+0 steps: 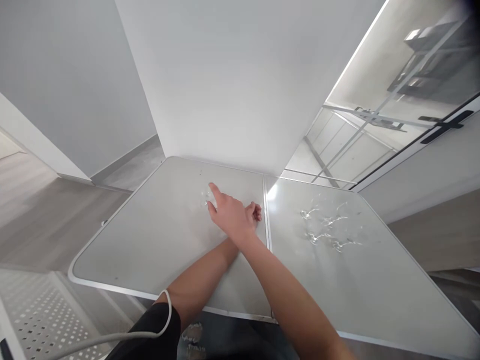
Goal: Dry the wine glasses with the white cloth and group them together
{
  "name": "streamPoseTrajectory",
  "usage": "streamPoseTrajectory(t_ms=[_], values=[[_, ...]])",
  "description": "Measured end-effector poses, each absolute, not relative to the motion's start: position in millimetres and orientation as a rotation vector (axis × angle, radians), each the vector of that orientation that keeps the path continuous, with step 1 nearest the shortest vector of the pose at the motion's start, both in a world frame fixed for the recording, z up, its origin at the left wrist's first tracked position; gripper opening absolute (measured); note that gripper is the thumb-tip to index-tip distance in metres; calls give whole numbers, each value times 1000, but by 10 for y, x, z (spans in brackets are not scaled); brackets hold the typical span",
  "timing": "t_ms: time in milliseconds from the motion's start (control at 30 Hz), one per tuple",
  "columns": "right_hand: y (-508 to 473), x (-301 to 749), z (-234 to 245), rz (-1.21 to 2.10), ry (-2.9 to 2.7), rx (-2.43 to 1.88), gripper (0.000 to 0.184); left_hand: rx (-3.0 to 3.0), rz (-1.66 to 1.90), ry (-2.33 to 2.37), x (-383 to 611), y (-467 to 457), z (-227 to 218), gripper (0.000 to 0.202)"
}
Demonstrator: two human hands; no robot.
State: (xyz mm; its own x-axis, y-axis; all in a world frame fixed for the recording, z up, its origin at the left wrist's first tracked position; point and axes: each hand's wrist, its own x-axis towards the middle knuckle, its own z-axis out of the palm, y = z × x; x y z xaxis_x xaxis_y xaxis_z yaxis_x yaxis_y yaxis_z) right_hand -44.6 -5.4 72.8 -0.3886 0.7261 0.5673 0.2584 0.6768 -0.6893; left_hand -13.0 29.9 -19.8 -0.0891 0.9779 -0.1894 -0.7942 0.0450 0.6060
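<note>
My arms are crossed over the white folding table (pixel 150 230), the right forearm on top. My right hand (pixel 230 212) is over the left half, its thumb and forefinger spread apart. Just at those fingertips is a small clear, shiny thing (pixel 205 198), too faint for its kind to show. Partly behind my right wrist, my left hand (pixel 255 212) lies near the table's middle seam with fingers curled in. Nothing shows in it, though its palm is hidden. Several clear, glassy pieces with curved, rounded ends (pixel 314 239) lie on the right half.
A white wall panel (pixel 232 90) rises behind the table's far edge. To the right is a glass-panelled door (pixel 375 120) with a black handle. A white perforated surface (pixel 48 320) is at the lower left, and a pale cable (pixel 112 338) runs by my left sleeve.
</note>
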Motion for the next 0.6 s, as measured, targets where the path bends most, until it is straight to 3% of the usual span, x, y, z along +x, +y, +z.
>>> streamPoseTrajectory(t_ms=[167,400,500,533,600], values=[[266,-739,566,774,-2010,-746,25,407,1549,656,-90,373,-231,42],[286,130,676,846,-1799,-934,30,450,1590,739,-111,390,-233,31],[268,747,621,1028,-1466,-975,34,486,1614,737,-105,359,-199,10],[257,924,580,1073,-1407,-993,35,512,1621,709,-99,338,-179,9],[230,1190,485,1148,-1332,-1018,36,587,1610,605,-89,282,-130,29]])
